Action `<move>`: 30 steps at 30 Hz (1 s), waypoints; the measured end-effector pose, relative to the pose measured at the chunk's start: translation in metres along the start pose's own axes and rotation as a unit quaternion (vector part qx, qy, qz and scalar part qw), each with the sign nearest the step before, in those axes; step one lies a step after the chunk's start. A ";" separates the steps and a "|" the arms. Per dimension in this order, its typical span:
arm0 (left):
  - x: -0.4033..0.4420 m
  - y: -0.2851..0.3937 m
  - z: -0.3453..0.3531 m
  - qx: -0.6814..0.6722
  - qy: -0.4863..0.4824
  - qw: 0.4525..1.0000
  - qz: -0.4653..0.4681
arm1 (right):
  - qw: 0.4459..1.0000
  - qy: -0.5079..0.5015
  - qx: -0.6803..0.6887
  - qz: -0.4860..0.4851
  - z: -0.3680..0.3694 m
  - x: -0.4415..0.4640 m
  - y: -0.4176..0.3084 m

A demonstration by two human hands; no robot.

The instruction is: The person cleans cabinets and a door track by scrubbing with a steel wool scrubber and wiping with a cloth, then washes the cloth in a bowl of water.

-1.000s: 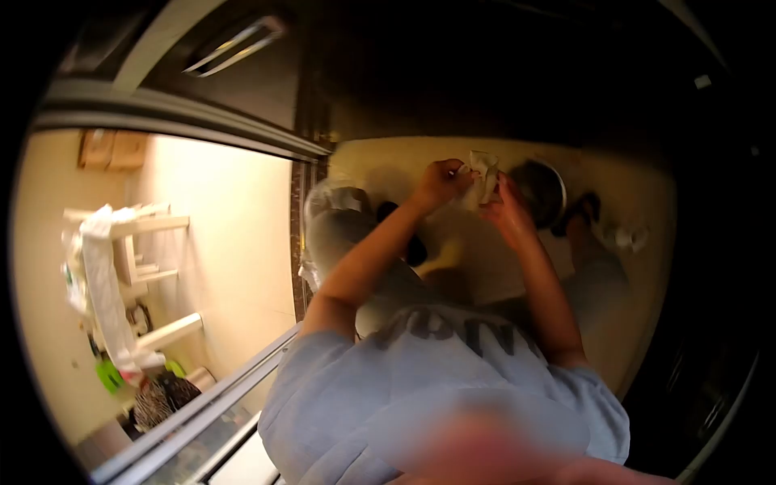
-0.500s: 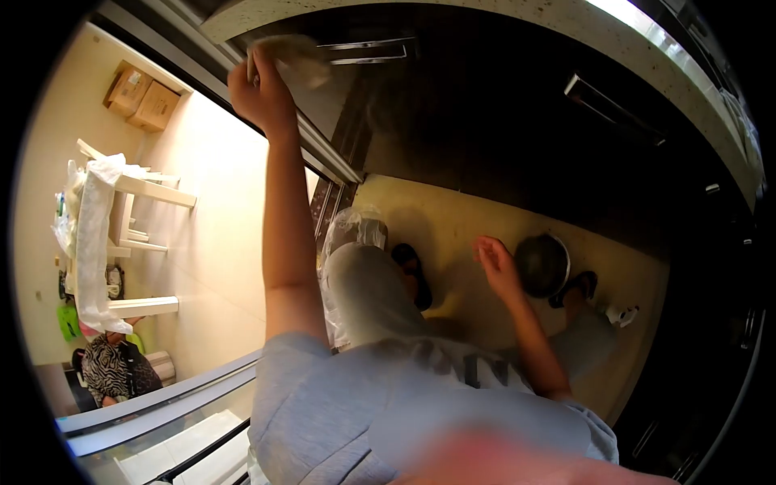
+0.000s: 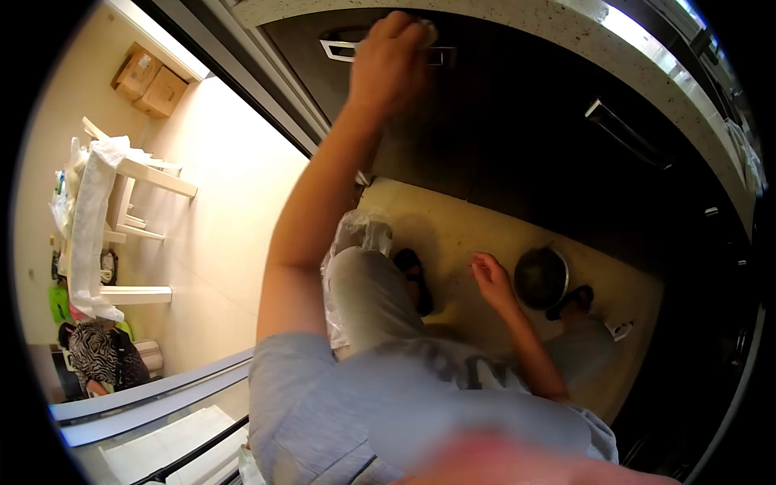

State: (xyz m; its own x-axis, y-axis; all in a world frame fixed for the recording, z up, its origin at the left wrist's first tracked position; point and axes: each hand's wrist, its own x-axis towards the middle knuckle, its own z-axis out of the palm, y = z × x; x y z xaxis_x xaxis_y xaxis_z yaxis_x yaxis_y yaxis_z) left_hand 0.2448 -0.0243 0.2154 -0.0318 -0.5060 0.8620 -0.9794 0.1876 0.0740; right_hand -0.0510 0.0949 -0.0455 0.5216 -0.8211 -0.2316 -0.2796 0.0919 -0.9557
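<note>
Where the long silver metal handle [image 3: 338, 51] runs nine-to-three, the nearer left hand [image 3: 394, 61] overlaps its middle, fingers curled round pale cloth [image 3: 430, 32]; right hand [image 3: 491, 280], five o'clock, loosely open.

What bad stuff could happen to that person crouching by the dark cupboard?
Two little things, maybe. The left hand, with a bit of pale cloth at its fingers, is right over the metal handle, so the knuckles could bump it or the cloth might snag. And the round basin sits right beside a foot in a dark sandal: a shuffle might knock it. I can't tell whether anything inside could spill.
</note>
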 end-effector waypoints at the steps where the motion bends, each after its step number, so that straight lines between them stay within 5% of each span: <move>1: -0.004 -0.016 -0.008 0.010 -0.009 1.000 -0.017 | 1.000 0.002 0.015 -0.014 -0.002 0.000 -0.004; 5: -0.012 -0.072 -0.017 -0.006 0.043 0.996 -0.073 | 0.999 0.037 0.023 -0.030 -0.010 -0.007 0.006; 11: -0.001 0.013 0.017 -0.027 0.040 0.999 -0.003 | 0.998 0.039 -0.043 -0.019 -0.017 -0.015 0.027; 16: -0.012 -0.047 -0.002 0.009 -0.016 1.000 0.013 | 0.999 0.036 0.010 0.003 -0.019 -0.027 -0.005; 17: -0.008 -0.066 -0.021 0.061 -0.130 0.988 -0.053 | 0.999 0.050 0.018 0.003 -0.024 -0.028 -0.003; 19: -0.005 -0.070 -0.027 0.049 -0.089 0.994 0.039 | 0.997 0.071 0.010 0.004 -0.037 -0.023 0.012; 22: 0.006 -0.050 -0.012 0.113 -0.124 0.981 -0.096 | 0.996 0.074 -0.036 0.036 -0.042 -0.036 0.043; 24: 0.009 -0.013 0.000 0.058 -0.165 0.979 -0.101 | 0.994 0.067 -0.075 0.035 -0.040 -0.034 0.022; 25: 0.010 0.002 0.008 0.053 -0.120 0.991 -0.028 | 0.995 0.060 -0.070 0.026 -0.036 -0.031 0.020; 30: 0.000 -0.021 -0.015 -0.016 -0.088 0.995 -0.038 | 0.999 0.027 -0.016 -0.006 -0.024 -0.029 -0.013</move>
State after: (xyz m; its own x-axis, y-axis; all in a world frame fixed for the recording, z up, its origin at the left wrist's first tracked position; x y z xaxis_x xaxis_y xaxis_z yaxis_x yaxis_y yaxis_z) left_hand 0.2684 -0.0160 0.2216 0.0043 -0.6594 0.7517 -0.9738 0.1683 0.1532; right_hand -0.0816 0.1041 -0.0216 0.4809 -0.8517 -0.2082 -0.2994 0.0637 -0.9520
